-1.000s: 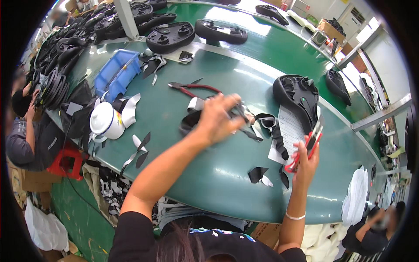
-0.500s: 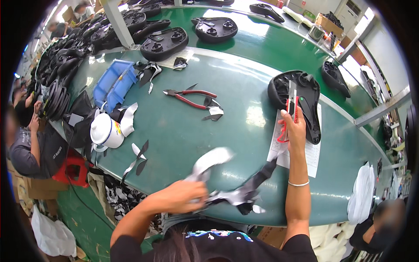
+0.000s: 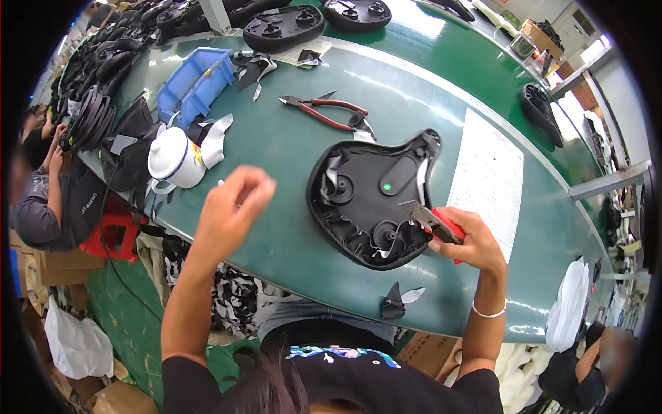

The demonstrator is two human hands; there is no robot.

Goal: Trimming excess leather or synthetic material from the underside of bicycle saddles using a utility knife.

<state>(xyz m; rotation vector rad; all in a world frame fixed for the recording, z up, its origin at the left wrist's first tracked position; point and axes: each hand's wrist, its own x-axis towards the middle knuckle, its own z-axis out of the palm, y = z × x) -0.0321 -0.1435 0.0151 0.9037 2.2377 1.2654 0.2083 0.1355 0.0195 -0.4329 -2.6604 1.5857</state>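
A black saddle shell (image 3: 358, 200) lies underside up on the green table (image 3: 289, 241), in front of me. My right hand (image 3: 467, 240) grips a red-handled cutter (image 3: 433, 222). Its metal blade rests on the shell's right rim. My left hand (image 3: 233, 205) hovers over the table to the left of the shell, fingers loosely bent and holding nothing. A small black and white scrap (image 3: 398, 301) lies near the table's front edge, below the shell.
Red-handled pliers (image 3: 325, 110) lie beyond the shell. A white lidded mug (image 3: 172, 159), a blue bin (image 3: 194, 81) and black offcuts sit at the left. A printed sheet (image 3: 487, 172) lies at the right. More saddle shells (image 3: 283, 27) line the back. Another person (image 3: 48, 200) sits at the left.
The saddle shell has come from the right to the middle in front of me. My left hand let go of the black and white scraps and rose. My right hand brought the cutter down onto the shell's rim.
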